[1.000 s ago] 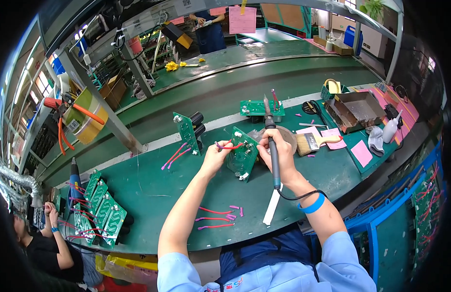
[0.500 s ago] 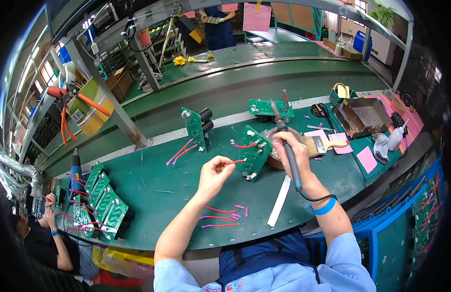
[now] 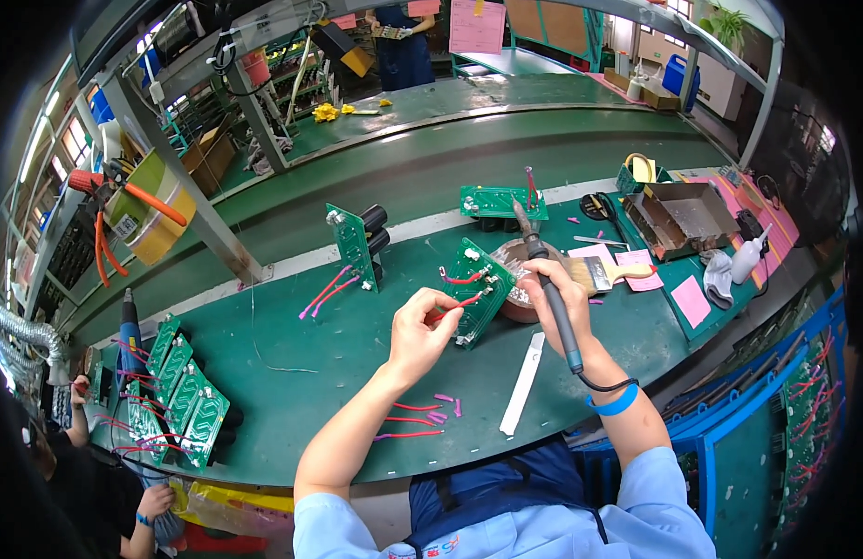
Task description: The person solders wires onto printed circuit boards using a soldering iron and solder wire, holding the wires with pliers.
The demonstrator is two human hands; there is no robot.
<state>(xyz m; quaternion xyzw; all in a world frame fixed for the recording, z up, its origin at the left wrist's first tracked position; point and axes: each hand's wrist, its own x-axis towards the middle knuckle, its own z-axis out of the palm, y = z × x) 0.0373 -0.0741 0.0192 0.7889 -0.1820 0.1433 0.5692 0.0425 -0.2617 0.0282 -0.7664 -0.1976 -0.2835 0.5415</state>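
Observation:
My left hand [image 3: 422,326] pinches a short red wire [image 3: 468,302] between thumb and fingertips. Its free end overlaps the face of a green circuit board [image 3: 478,312] that stands tilted on the bench; whether it touches is too small to tell. Another red wire [image 3: 461,279] is fixed higher on that board. My right hand [image 3: 564,296] is wrapped round the grey handle of a soldering iron [image 3: 560,326], its tip pointing up and away. Behind the board sits a round brown bowl [image 3: 517,307], partly hidden by my right hand.
More boards stand at the back [image 3: 352,244], far right [image 3: 492,200] and left [image 3: 194,410]. Loose red wires [image 3: 408,420], a white strip [image 3: 522,387], a brush [image 3: 595,274] and a metal tray [image 3: 683,219] lie about. A co-worker's hand [image 3: 157,501] shows lower left.
My left hand has brought the red wire rightward, further across the board's face. The iron stays in my right hand, tip up. The view has shifted slightly, and the co-worker's arms have moved.

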